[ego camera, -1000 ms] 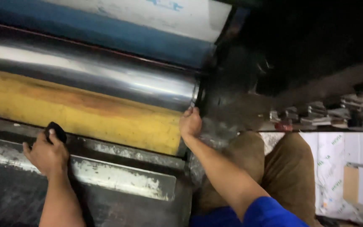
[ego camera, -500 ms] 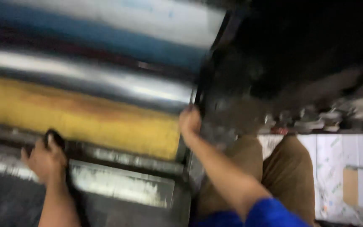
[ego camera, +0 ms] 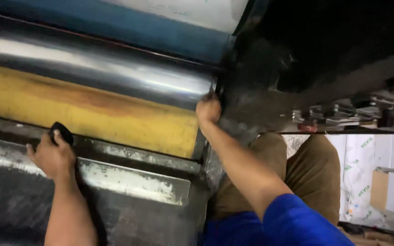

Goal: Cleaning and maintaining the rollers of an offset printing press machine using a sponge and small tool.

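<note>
Head view: left hand (ego camera: 53,157) is pinching small black pad (ego camera: 61,132) against worn metal ledge (ego camera: 133,182); right hand (ego camera: 208,110), curled shut, is gripping yellow roller's (ego camera: 87,114) end, seemingly bracing.

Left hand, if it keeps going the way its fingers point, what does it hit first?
Most likely the yellow roller. The left hand closes on a small black object at the metal ledge, fingers pointing up and away toward that roller just beyond. Depth between ledge and roller is unclear.
</note>
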